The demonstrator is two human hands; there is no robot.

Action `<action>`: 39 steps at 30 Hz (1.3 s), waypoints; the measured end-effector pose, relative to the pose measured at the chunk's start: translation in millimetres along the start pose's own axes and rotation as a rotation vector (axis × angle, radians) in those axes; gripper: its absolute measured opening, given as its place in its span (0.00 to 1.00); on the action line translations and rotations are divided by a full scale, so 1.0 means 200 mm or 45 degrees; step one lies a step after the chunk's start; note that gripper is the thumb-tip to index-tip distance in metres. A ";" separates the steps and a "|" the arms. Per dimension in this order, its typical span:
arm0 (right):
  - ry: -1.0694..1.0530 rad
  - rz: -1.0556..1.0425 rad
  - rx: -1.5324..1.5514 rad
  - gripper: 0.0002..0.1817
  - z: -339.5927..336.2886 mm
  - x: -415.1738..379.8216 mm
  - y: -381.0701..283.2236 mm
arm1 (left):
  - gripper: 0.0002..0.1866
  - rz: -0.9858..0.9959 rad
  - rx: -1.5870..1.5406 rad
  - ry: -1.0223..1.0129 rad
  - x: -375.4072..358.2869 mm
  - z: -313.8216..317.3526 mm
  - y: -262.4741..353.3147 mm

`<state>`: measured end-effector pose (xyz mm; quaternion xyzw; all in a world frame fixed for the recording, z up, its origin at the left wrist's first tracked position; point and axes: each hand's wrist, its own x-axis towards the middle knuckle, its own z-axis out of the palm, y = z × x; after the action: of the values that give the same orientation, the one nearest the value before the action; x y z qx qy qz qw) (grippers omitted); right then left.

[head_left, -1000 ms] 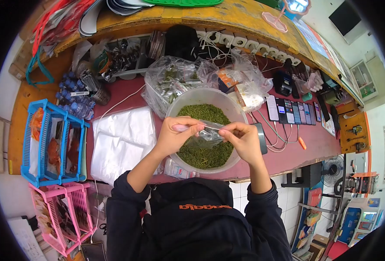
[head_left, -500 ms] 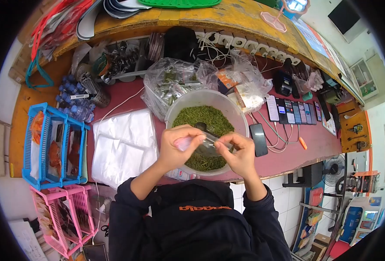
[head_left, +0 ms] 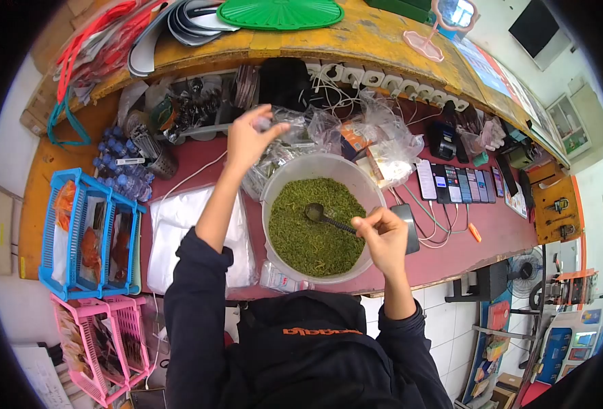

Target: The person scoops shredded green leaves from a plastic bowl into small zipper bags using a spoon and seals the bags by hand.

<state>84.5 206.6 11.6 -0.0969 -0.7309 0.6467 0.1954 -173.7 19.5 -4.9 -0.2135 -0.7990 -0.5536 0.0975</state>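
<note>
My left hand [head_left: 249, 138] is over the left side of a large clear plastic bag [head_left: 293, 133] holding small packets with green in them. Its thumb and forefinger are apart, and something pale and small shows inside the curled hand; I cannot make out what. At the right rim of a whitish plastic tub [head_left: 269, 228], my right hand [head_left: 386, 240] pinches the end of a dark spoon's handle [head_left: 339, 224]. The spoon's bowl [head_left: 314, 212] rests on finely chopped dried green leaf [head_left: 308, 249] in the tub.
Flat clear plastic bags [head_left: 199, 238] lie left of the tub, near blue baskets [head_left: 76, 238]. A black box-shaped device [head_left: 405, 228] sits close to my right hand. Several phones [head_left: 455, 183] with cables lie farther right. A small pack [head_left: 281, 278] lies at the table's front edge.
My hands have parted. The left went up and left to the large bag; the right moved slightly right, onto the spoon handle. The clear packet between them has left the space over the tub.
</note>
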 end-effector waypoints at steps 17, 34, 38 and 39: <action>0.092 -0.599 -0.881 0.06 0.05 0.07 -0.11 | 0.12 -0.217 -0.732 -0.512 -0.69 0.03 0.39; -0.365 -0.428 -0.637 0.09 0.13 -0.08 -0.03 | 0.07 0.365 0.266 -0.359 -0.83 0.05 0.52; 0.037 -0.101 -0.928 0.08 -0.03 -0.01 -0.03 | 0.09 0.420 0.337 -0.137 -0.79 -0.01 0.50; 0.037 -0.103 -0.927 0.08 -0.02 -0.02 -0.05 | 0.10 0.325 0.163 -0.234 -0.76 -0.02 0.48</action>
<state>90.1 207.6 22.2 -0.1403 -0.9136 0.3345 0.1841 4.4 8.9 18.7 -0.3563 -0.8045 -0.4630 0.1070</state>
